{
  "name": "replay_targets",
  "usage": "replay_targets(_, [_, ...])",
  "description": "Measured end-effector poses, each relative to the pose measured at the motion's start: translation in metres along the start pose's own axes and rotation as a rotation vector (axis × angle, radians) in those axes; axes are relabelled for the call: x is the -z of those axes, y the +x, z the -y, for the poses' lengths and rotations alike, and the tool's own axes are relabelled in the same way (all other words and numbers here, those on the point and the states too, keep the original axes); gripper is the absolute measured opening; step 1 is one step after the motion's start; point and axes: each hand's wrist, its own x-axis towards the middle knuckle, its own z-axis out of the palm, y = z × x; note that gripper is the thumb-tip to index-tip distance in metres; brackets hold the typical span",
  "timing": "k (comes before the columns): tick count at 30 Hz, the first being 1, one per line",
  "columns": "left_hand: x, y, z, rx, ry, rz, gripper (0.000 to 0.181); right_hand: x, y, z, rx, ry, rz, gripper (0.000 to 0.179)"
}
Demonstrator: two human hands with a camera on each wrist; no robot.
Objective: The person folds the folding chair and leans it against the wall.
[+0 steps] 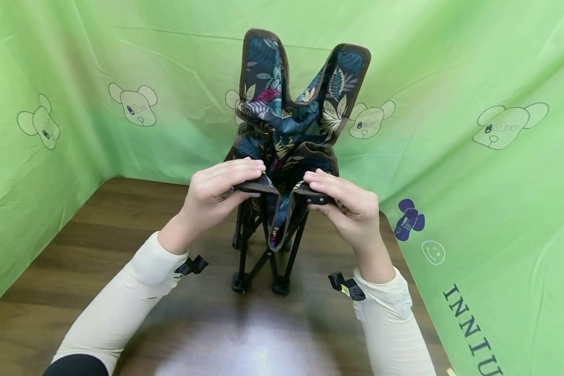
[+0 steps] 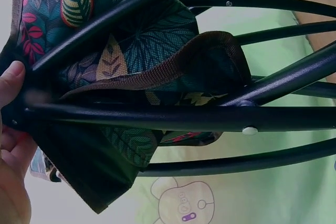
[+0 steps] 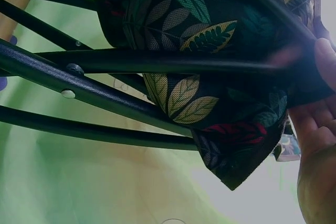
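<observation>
Folding chair (image 1: pixel 293 122): leaf-print fabric (image 1: pixel 265 73), V-folded, blk tubular legs (image 1: pixel 242 248); L hand (image 1: pixel 218 184) & R hand (image 1: pixel 350 202) pinch near corners (image 1: pixel 269 184), thumbs (image 1: pixel 238 197) under.

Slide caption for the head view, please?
Left hand and right hand grip the near corners of a leaf-print folding chair, its cloth sagging between them.

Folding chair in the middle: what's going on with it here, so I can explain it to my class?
A person's left hand and right hand grip the near corners of the folding chair, fingers above and thumbs below. Its black legs stand close together on a wooden surface, and its leaf-print fabric sags in a fold between the hands. So right now it is only partly open. Green cloth hangs behind.
</observation>
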Motion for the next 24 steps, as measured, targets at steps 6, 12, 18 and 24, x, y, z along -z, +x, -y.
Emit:
replay_targets(6, [-0.002,0.005,0.003,-0.005,-0.005,-0.005,0.034,0.0,0.008,0.0,-0.003,0.005,0.01,0.028])
replay_targets(12, [-0.005,0.008,0.005,-0.003,-0.002,-0.009,0.039,0.0,0.013,-0.002,-0.021,0.024,0.016,0.029])
replay_targets(18, [-0.01,0.009,0.006,0.0,-0.005,-0.003,0.031,0.001,0.013,-0.002,-0.039,0.057,0.014,0.031])
replay_targets(24, [-0.014,0.009,0.005,0.017,-0.035,-0.003,0.03,0.001,0.011,-0.002,-0.065,0.078,0.02,0.03])
